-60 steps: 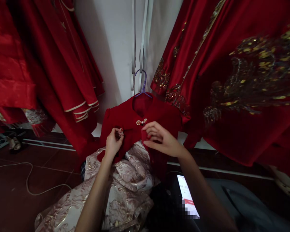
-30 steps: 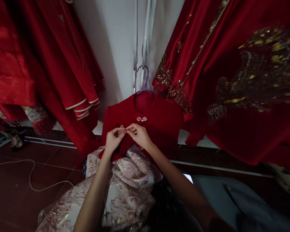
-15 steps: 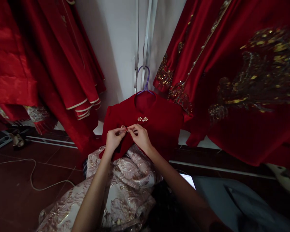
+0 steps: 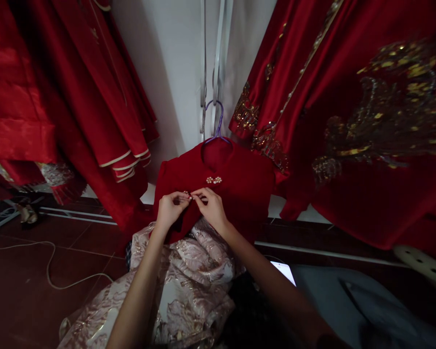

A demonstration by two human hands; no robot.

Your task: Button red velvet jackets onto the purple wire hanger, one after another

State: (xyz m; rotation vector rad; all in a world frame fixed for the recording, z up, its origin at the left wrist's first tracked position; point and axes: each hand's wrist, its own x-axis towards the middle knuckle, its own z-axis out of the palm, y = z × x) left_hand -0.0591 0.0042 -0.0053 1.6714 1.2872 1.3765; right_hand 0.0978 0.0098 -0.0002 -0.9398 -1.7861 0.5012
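Observation:
A red garment hangs by its neck from a purple hanger. On its chest sits a beaded flower-shaped clasp. Lower and to the left, my left hand pinches a second beaded clasp at the garment's front edge. My right hand meets it fingertip to fingertip, pinching at the same clasp. Fingers partly cover this clasp, so whether its halves are joined cannot be seen. Shiny pale pink brocade fabric lies bunched beneath my forearms.
Red garments with pale trim hang at the left. Sequinned red garments hang at the right. A white metal rail runs up the wall. A lit phone lies near a grey-blue surface. A pale cable crosses the tiled floor.
Both hands stay pinched at the same spot, with small finger movements. The left fingers now cover more of the lower clasp. The view has shifted slightly.

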